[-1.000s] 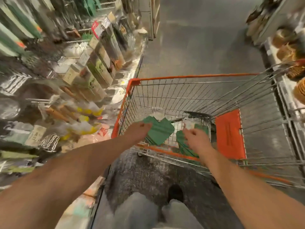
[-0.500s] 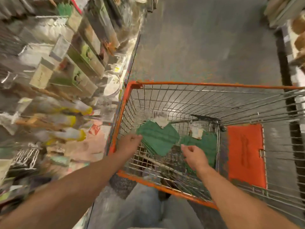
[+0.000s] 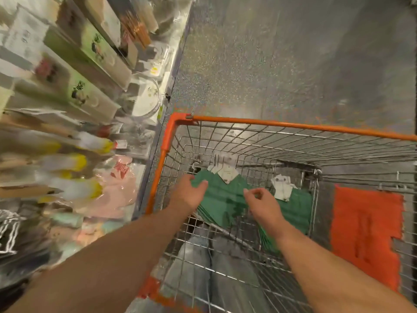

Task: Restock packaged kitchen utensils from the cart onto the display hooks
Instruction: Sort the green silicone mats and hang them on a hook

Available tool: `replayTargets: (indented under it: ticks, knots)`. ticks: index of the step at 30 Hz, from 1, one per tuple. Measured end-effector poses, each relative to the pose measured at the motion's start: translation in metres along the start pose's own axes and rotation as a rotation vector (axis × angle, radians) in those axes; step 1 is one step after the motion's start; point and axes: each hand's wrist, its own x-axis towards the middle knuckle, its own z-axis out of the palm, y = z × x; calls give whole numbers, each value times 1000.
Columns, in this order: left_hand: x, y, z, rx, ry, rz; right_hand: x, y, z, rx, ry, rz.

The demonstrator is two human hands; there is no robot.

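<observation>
1. Display rack (image 3: 74, 91), far left: hanging packaged utensils, blurred, count unclear
2. Left hand (image 3: 189, 193): fingers relaxed, tips touching left green package stack (image 3: 222, 197)
3. Right hand (image 3: 261, 205): fingers loosely curled above the packages; grip cannot tell
4. Wire cart (image 3: 293, 127): two green stacks, second (image 3: 295, 206) right; one orange flap (image 3: 365, 233)

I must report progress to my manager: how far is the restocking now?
Done: the display hooks on the left already carry many packages. In hand: nothing lifted; the left hand and right hand reach over the green packages in the cart. Left: both green piles, with white tags, must go onto hooks.
</observation>
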Motion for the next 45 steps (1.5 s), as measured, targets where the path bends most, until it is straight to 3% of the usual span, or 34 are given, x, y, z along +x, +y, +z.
replayTargets:
  ticks: [7, 12, 16, 26, 29, 31, 45]
  knots:
    - [63, 5, 34, 138, -52, -11, 62, -12, 11, -137, -6, 36]
    - [92, -7, 42, 463, -26, 2, 93, -14, 27, -211, -54, 42]
    - [104, -9, 45, 579, 4, -29, 108, -9, 42, -180, -71, 47]
    - [96, -2, 51, 504, -3, -35, 105, 8, 31, -12, -95, 43]
    - [90, -8, 54, 354, -71, -89, 101, 13, 30, 22, -125, 19]
    - [86, -11, 55, 377, -135, -93, 98, 18, 31, 42, -124, 8]
    - [3, 10, 17, 121, -336, 64, 8, -4, -17, 77, -165, -138]
